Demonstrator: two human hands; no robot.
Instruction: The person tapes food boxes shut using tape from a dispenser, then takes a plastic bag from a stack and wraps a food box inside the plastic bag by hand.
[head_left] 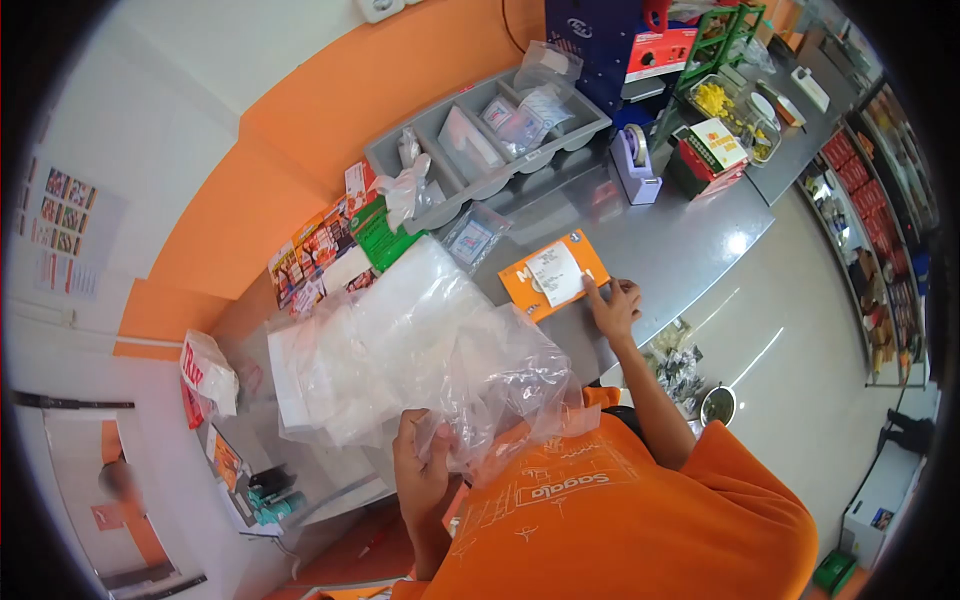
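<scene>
At the lower middle, my left hand (424, 458) is closed with the edge of a clear plastic bag (515, 375) between thumb and fingers. The bag spreads crumpled over a stack of white plastic bags (385, 330). An orange box (527, 290) lies flat on the steel table, a white receipt (556, 274) on its top. My right hand (616, 308) rests at the box's right end, fingers apart, with one fingertip touching by the receipt's edge. Its other fingers are bent, and I see nothing held in them.
Behind stands a grey divided tray (455, 195) with packets and plastic gloves. A lilac tape dispenser (637, 170) and a red-green box (705, 160) are at the back right. Sauce packets (315, 250) and a green pack (383, 235) lie left. The steel table's (715, 230) edge runs right.
</scene>
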